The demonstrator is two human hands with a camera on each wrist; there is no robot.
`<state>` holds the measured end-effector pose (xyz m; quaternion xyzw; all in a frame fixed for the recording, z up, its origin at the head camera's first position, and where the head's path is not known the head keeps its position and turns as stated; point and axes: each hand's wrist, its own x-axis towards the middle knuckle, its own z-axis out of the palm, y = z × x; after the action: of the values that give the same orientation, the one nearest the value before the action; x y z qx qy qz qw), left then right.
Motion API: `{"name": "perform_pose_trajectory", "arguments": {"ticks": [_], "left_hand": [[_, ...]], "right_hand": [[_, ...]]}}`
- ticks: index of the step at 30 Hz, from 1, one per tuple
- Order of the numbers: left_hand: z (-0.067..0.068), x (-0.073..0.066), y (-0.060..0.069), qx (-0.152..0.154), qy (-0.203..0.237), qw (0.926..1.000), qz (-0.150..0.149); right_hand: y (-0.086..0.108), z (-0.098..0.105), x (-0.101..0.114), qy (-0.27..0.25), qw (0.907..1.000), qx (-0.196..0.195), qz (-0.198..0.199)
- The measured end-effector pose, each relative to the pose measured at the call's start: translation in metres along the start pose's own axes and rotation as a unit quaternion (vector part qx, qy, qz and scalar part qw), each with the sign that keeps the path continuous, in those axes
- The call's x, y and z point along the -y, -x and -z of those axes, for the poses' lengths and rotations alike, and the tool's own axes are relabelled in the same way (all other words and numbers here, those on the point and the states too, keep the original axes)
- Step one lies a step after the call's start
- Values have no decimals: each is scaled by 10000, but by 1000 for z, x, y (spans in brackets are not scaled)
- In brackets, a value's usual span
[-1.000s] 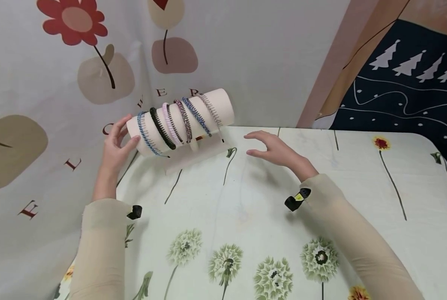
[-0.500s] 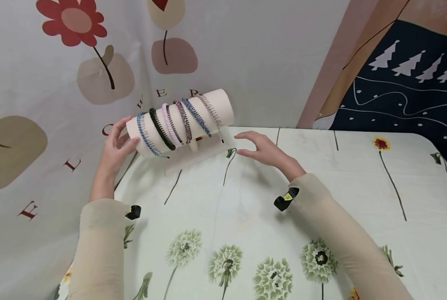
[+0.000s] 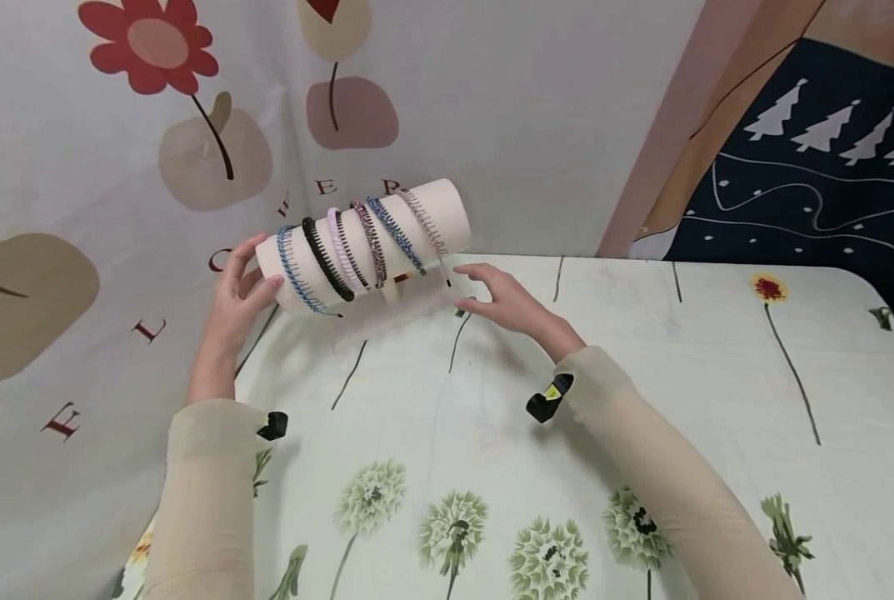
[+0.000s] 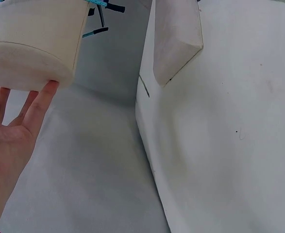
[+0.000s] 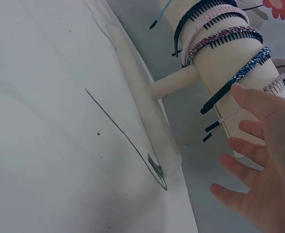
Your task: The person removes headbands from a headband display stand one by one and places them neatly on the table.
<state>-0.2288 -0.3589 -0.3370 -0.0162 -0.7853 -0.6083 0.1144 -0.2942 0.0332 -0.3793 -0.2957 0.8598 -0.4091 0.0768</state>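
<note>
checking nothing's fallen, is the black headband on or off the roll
On: in the head view, the black headband curves over the roll, between the light blue headband and the lilac headband.

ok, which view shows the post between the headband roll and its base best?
Right wrist: the post shows side-on, nothing in front of it, joining roll and base. Head shows only a short stretch below the roll. Left wrist shows parts of roll and base, but no post.
</note>
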Motion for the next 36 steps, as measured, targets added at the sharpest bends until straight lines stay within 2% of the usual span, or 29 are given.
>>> {"name": "perform_pose_trajectory", "arguments": {"ticks": [12, 23, 36], "left_hand": [[0, 0, -1, 13, -51, 9999, -86], [-2, -1, -1, -12, -134, 9999, -105], [-2, 0, -1, -3, -197, 9998, -45]], "right_hand": [[-11, -11, 6, -935, 9956, 41, 59], [-13, -15, 8, -939, 9945, -471, 45], [-17, -15, 9, -882, 9905, -1018, -265]]}}
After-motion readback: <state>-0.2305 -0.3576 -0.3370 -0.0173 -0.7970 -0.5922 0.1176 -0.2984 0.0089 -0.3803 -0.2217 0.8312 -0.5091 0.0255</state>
